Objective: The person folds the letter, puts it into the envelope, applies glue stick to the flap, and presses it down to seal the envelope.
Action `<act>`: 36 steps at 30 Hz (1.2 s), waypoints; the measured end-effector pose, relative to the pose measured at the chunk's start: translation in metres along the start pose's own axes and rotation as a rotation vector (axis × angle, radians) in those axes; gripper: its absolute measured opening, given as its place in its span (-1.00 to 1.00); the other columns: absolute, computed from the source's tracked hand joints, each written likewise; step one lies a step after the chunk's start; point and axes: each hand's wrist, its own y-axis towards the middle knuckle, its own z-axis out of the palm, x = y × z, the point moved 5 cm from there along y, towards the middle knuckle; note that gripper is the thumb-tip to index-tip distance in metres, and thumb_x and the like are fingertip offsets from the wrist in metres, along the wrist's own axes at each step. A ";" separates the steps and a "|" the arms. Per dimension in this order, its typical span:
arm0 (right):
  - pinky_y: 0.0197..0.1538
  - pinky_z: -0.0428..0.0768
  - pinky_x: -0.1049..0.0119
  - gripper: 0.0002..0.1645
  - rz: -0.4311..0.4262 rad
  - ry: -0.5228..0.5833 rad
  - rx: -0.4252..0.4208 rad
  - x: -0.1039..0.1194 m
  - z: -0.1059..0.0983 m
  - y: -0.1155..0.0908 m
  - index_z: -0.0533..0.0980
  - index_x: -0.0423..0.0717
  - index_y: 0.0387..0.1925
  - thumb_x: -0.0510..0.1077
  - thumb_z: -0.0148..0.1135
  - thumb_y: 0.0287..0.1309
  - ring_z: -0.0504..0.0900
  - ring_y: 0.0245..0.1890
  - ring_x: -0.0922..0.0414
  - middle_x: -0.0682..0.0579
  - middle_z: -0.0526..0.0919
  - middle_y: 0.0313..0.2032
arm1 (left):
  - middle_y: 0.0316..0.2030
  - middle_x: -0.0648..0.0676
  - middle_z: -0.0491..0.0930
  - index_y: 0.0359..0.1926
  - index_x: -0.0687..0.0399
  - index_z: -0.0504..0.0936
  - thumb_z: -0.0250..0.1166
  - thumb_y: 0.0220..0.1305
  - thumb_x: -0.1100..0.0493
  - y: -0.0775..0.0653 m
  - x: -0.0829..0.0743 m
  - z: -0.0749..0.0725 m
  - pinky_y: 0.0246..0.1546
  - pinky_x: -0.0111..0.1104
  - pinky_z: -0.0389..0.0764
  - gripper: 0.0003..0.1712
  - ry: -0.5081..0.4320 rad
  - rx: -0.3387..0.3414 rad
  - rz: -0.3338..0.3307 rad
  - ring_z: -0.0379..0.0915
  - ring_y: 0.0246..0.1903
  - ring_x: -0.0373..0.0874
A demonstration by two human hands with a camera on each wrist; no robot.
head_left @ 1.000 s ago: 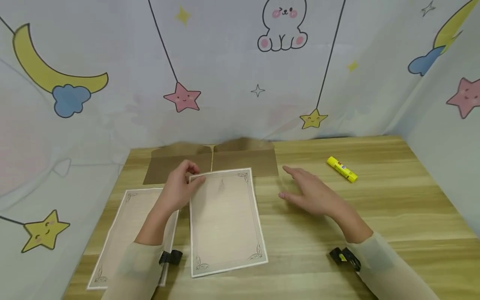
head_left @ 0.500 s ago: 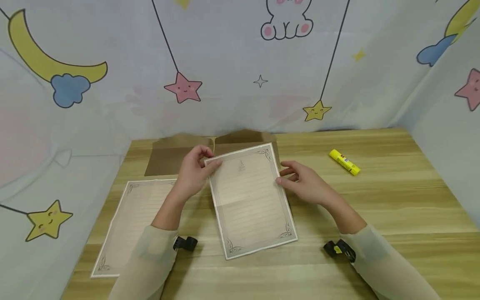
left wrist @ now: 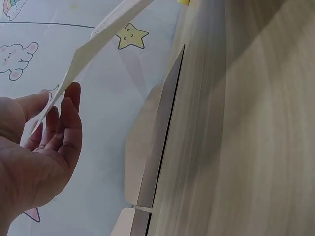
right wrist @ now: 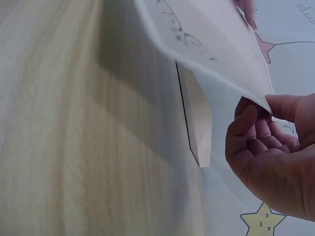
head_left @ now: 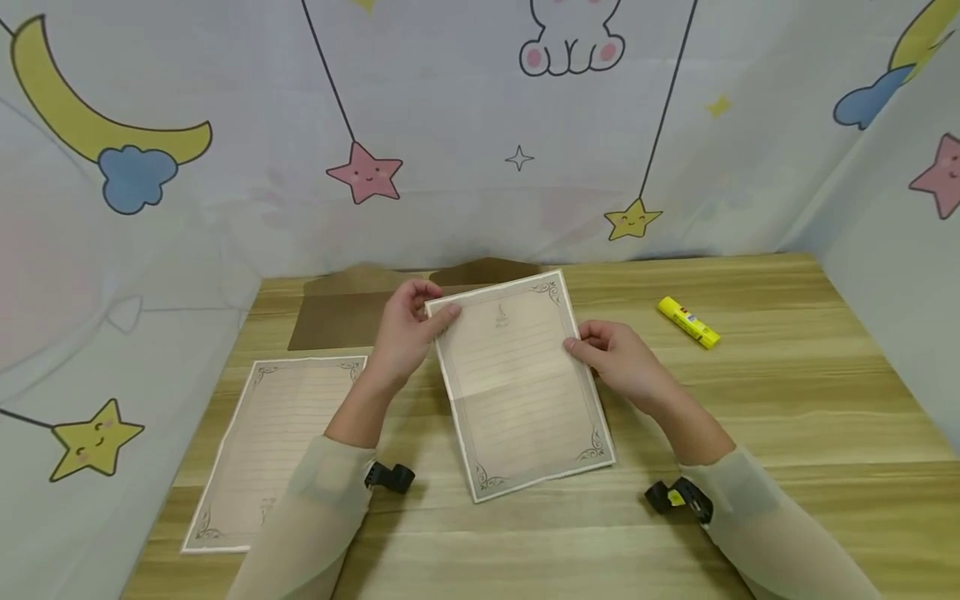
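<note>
A sheet of lined letter paper (head_left: 525,392) with an ornate border is held tilted above the table. My left hand (head_left: 408,333) pinches its upper left corner, thumb on the front and fingers behind, as the left wrist view also shows. Along the right edge, my right hand (head_left: 622,362) pinches the sheet the same way; the right wrist view has this hand (right wrist: 273,142) with its fingers curled behind the paper. A faint crease crosses the sheet's middle. A second lined sheet (head_left: 285,442) lies flat at the left, partly covered by my left forearm.
Two brown envelopes with raised flaps lie at the table's back edge; the left envelope (head_left: 337,321) shows more, the right envelope (head_left: 487,272) is mostly behind the sheet. A yellow glue stick (head_left: 688,322) lies at the right. A printed curtain (head_left: 450,125) hangs behind the wooden table (head_left: 787,400).
The sheet has risen off the table and moved right and farther back, tilting. My right hand, apart from it a second ago, has taken hold of its right edge.
</note>
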 end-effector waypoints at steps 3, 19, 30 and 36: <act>-0.20 0.60 0.26 -0.62 0.007 0.024 -0.015 0.001 -0.003 -0.001 0.54 -0.28 0.05 0.01 0.19 0.60 0.57 -0.25 0.03 -0.11 0.64 -0.23 | 0.02 0.24 0.68 0.26 0.30 0.41 0.40 0.45 0.29 -0.002 0.005 0.004 -0.32 -0.38 0.67 -0.51 -0.078 0.029 -0.058 0.61 -0.32 -0.12; -0.15 0.69 0.25 -0.62 -0.020 0.096 -0.117 0.002 -0.013 0.003 0.55 -0.34 0.07 -0.04 0.18 0.61 0.66 -0.23 0.05 -0.16 0.69 -0.18 | 0.06 0.38 0.71 0.47 0.31 0.31 0.31 0.52 0.32 -0.032 0.016 0.024 -0.22 -0.22 0.77 -0.38 -0.076 0.145 -0.199 0.74 -0.26 -0.06; -0.16 0.70 0.27 -0.60 -0.013 0.130 -0.143 0.000 -0.015 0.007 0.55 -0.36 0.08 -0.04 0.18 0.60 0.67 -0.24 0.07 -0.16 0.71 -0.18 | 0.00 0.40 0.73 0.49 0.36 0.30 0.30 0.52 0.33 -0.030 0.021 0.027 -0.17 -0.15 0.78 -0.37 -0.057 0.098 -0.184 0.76 -0.28 0.00; -0.17 0.69 0.27 -0.60 -0.014 0.147 -0.150 -0.001 -0.016 0.006 0.54 -0.36 0.08 -0.05 0.19 0.60 0.67 -0.25 0.08 -0.15 0.71 -0.18 | -0.04 0.39 0.74 0.47 0.36 0.32 0.31 0.51 0.34 -0.029 0.022 0.028 -0.21 -0.23 0.77 -0.37 -0.063 0.073 -0.178 0.76 -0.28 -0.04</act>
